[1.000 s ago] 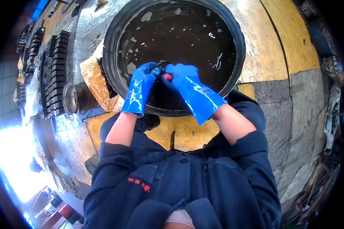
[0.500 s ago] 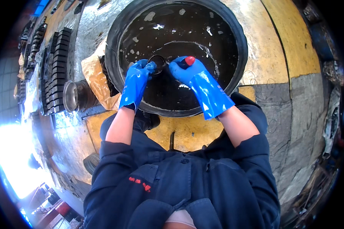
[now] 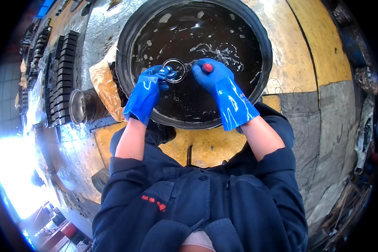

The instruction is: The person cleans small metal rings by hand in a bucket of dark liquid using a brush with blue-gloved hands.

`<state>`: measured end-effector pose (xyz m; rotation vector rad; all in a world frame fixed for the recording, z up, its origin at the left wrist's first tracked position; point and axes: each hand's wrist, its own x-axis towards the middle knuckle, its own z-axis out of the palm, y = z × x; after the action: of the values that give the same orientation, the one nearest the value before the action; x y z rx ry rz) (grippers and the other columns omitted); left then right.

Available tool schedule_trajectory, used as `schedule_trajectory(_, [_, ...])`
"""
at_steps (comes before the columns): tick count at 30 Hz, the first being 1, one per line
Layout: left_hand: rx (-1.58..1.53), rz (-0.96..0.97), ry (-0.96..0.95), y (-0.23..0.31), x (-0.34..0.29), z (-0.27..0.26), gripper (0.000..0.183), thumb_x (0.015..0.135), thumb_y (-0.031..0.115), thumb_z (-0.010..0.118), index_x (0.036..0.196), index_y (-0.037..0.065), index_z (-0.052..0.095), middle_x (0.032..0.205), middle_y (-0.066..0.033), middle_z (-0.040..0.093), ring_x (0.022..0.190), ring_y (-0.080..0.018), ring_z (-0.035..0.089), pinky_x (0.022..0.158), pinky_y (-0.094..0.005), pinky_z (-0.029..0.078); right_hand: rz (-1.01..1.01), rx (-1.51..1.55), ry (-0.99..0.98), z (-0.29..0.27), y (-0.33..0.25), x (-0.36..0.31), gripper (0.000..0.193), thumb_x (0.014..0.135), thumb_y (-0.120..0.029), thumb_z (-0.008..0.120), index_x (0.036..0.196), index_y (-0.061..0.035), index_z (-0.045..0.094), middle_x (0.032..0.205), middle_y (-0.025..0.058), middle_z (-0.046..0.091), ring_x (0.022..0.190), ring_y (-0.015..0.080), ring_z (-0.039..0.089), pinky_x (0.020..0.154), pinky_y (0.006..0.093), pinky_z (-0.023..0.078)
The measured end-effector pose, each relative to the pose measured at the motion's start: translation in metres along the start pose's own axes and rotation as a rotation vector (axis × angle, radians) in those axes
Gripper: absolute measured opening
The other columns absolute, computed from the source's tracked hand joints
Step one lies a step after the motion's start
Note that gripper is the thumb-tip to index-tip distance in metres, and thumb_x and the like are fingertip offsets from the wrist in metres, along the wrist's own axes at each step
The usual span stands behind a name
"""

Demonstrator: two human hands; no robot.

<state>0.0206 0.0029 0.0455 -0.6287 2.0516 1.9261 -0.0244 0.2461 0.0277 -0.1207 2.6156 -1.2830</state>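
Note:
My left hand [image 3: 153,82], in a blue rubber glove, grips the left side of a shiny metal ring [image 3: 185,70]. The ring's round opening faces up, above dark liquid [image 3: 189,40] in a wide black tub [image 3: 266,50]. In the matching glove, my right hand [image 3: 215,77] is closed around a red-handled tool [image 3: 207,67]. Only the rounded end of the handle shows above the fist; a thin part seems to point toward the ring. I cannot tell whether it touches the ring, nor what kind of tool it is.
Crumpled brown paper [image 3: 103,80] lies against the tub's left side, beside a metal cylinder [image 3: 78,106]. Further left stand rows of dark ribbed parts [image 3: 64,71]. Thin wire loops [image 3: 296,93] lie on the floor at right. My knees flank the tub's near side.
The ring has turned from dark and tilted to shiny, its opening facing up. My left wrist has shifted slightly left; the right hand has moved a little. Streaks and foam on the liquid have changed shape.

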Motion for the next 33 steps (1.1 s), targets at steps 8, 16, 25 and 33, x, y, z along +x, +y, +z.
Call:
schedule_trajectory(8, [-0.079,-0.009,-0.151,0.003,0.008,0.014,0.039,0.111,0.036,0.071,0.14,0.01,0.074,0.128,-0.0065,0.084,0.112,-0.0181,0.079,0.082,-0.0319,0.057,0.11,0.394,-0.354,0.002,0.018,0.018,0.045,0.103,-0.051,0.075,0.1,-0.006,0.082,0.084,0.0104,0.078,0.079,0.0218,0.072,0.079,0.0385,0.058])
schedule_trajectory(16, [-0.118,-0.239,-0.203,0.005,0.007,0.01,0.047,0.111,0.048,0.07,0.131,0.007,0.077,0.125,-0.0136,0.083,0.109,-0.0252,0.08,0.091,-0.0369,0.059,-0.236,-0.689,-0.138,0.017,-0.008,0.004,0.034,0.105,-0.04,0.066,0.126,-0.0181,0.081,0.107,0.0123,0.081,0.109,0.0318,0.08,0.09,0.0583,0.057])
schedule_trajectory(25, [-0.167,0.081,-0.345,-0.048,0.013,0.003,0.037,0.11,-0.006,0.055,0.143,-0.001,0.071,0.135,-0.0173,0.078,0.122,-0.029,0.079,0.104,-0.0418,0.066,-0.467,-0.822,-0.133,0.053,0.009,-0.003,0.022,0.104,-0.025,0.064,0.122,-0.0207,0.075,0.125,0.0057,0.077,0.089,0.0308,0.082,0.066,0.0604,0.052])
schedule_trajectory(33, [-0.14,0.044,-0.129,-0.038,0.012,-0.007,0.035,0.117,0.024,0.056,0.142,0.005,0.072,0.135,-0.0107,0.079,0.128,-0.0218,0.075,0.105,-0.0385,0.061,0.037,0.036,-0.084,0.0,0.023,0.017,0.039,0.098,-0.05,0.079,0.117,-0.0172,0.086,0.106,0.0099,0.086,0.1,0.0306,0.082,0.095,0.041,0.064])
